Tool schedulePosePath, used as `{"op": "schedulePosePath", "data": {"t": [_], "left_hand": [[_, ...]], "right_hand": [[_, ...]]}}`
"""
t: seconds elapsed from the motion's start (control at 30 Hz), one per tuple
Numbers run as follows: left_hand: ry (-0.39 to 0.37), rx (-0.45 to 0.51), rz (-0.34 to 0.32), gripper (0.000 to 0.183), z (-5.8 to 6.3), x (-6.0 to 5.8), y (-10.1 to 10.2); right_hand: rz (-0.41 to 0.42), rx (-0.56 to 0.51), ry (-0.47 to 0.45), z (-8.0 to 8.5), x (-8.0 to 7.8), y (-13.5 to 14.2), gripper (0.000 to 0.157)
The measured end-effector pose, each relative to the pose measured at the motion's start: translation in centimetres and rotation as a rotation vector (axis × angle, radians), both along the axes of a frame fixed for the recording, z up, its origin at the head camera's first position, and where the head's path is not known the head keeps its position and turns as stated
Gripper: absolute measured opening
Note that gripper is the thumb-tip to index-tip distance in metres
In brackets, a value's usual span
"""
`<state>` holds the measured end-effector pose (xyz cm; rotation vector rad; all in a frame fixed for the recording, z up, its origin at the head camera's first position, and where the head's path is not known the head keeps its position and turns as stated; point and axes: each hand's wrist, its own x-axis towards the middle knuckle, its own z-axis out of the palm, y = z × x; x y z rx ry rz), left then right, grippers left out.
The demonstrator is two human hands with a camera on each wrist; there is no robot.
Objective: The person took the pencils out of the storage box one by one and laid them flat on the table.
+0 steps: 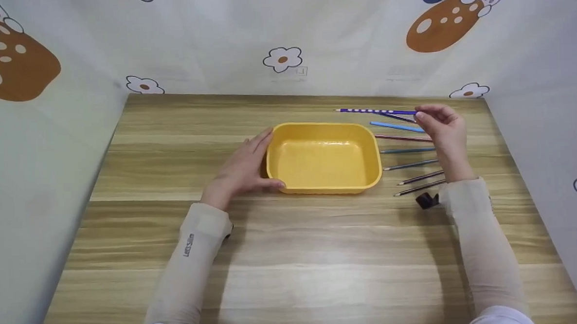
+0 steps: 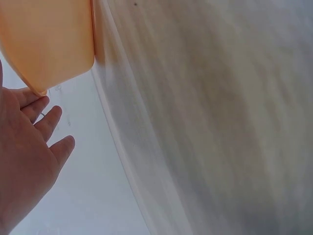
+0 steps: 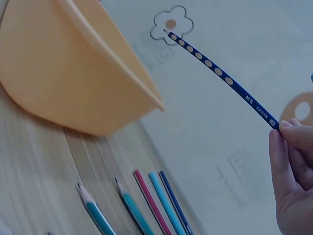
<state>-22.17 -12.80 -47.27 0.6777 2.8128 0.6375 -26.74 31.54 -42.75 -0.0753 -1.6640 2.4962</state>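
A dark blue pencil [image 3: 210, 64] with pale oval dots is pinched at its blunt end between the thumb and fingers of my right hand [image 1: 445, 131]. Raised above the table, it points left, its sharpened tip past the far right corner of a yellow plastic bin [image 1: 326, 190]. My left hand [image 1: 242, 169] grips the bin's left end, with the thumb at the near corner and fingers along the far side. Nothing lies inside the bin. Right of it, several pencils [image 1: 410, 165] lie in a spread row, partly hidden behind my right hand and wrist.
The wood-grain table [image 1: 293, 269] is bounded by pale printed curtains [image 1: 205, 48] at the back and sides. A light blue pencil [image 3: 159, 191] and a red one [image 3: 149, 198] lie near the row's far end. A black wrist device [image 1: 425, 201] sits by my right sleeve.
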Motion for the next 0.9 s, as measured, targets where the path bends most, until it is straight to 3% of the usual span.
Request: {"op": "schedulePosePath", "data": {"t": [0.13,0.53,0.9], "left_hand": [[0.004,-0.005,-0.001,0.135,0.0,0.0,0.0],[-0.013,0.004,0.002,0.134,0.1,0.1,-0.1],[-0.008,0.002,0.003,0.131,0.1,0.1,0.1]], "right_hand": [[-0.057,-0.082,-0.028,-0.1,-0.5,1.6,0.016],[-0.201,-0.18,-0.184,-1.3,-2.3,5.6,0.018],[-0.285,-0.057,-0.359,-2.4,-3.9,7.9,0.017]]}}
